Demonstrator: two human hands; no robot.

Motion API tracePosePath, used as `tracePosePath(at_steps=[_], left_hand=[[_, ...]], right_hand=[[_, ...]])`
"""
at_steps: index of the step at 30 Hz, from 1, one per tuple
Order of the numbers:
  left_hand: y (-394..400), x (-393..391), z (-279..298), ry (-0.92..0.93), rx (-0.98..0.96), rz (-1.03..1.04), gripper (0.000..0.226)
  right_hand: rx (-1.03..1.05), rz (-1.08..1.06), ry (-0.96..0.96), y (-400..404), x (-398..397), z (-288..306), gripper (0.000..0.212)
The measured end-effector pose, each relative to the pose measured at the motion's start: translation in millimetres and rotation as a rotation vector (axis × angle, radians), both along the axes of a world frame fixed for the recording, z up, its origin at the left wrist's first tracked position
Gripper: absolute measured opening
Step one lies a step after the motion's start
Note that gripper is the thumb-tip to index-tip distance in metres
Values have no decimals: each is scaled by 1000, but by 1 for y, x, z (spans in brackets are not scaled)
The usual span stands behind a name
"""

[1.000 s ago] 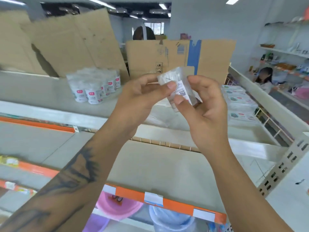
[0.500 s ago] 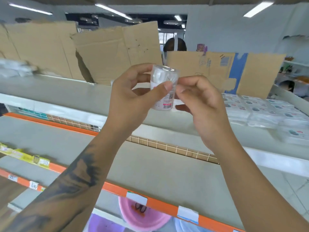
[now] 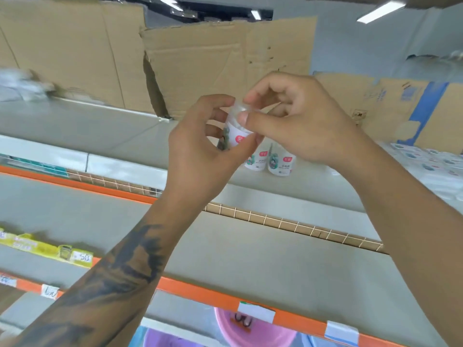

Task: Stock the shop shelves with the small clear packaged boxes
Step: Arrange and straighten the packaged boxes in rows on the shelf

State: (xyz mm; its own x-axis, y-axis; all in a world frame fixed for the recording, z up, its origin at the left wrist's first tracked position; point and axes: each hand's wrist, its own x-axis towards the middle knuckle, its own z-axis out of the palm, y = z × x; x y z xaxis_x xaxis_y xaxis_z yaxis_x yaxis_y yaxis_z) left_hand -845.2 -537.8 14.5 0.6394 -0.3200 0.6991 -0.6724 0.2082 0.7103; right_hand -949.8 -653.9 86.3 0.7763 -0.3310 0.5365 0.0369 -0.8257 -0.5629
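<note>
A small clear packaged box (image 3: pixel 235 132) with a white label and pink logo is held upright in front of the upper shelf. My left hand (image 3: pixel 200 156) grips its body from below and the left. Its clear top is pinched between thumb and fingers of my right hand (image 3: pixel 298 121). Two matching boxes (image 3: pixel 269 161) stand on the upper shelf (image 3: pixel 125 131) just behind and below my hands, partly hidden by my right hand.
Cardboard sheets (image 3: pixel 220 63) line the back of the upper shelf. Flat white packets (image 3: pixel 431 166) lie on that shelf at right. The grey middle shelf (image 3: pixel 250 249) has an orange front edge with price tags. Pink and purple basins (image 3: pixel 235 329) sit below.
The view has swung left along the shelf. My hands turned the box so its pink logo faces me, and my right hand moved up onto its top. Two shelved boxes came into view.
</note>
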Motion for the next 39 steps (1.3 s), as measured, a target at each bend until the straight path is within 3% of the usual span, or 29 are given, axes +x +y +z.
tracePosePath(at_steps=[6,12,17,24,32,39], left_hand=[[19,46,-22,-17,163,31,61],[28,77,-74,-398,524,283,58],[27,88,-101,-540,453,347,52],[23,89,-107,-559,406,371,53],[21,89,-111,-579,385,412,53],[20,87,-112,-582,348,426,51]], right_hand=[[-21,-21,81,1,42,-5,25],[-192,-114,202,-21,65,-14,30],[-299,-154,311,-33,69,-24,27],[-315,-192,339,-43,72,-33,30],[-424,-247,323,-48,74,-42,49],[-581,-280,359,-54,73,-47,41]])
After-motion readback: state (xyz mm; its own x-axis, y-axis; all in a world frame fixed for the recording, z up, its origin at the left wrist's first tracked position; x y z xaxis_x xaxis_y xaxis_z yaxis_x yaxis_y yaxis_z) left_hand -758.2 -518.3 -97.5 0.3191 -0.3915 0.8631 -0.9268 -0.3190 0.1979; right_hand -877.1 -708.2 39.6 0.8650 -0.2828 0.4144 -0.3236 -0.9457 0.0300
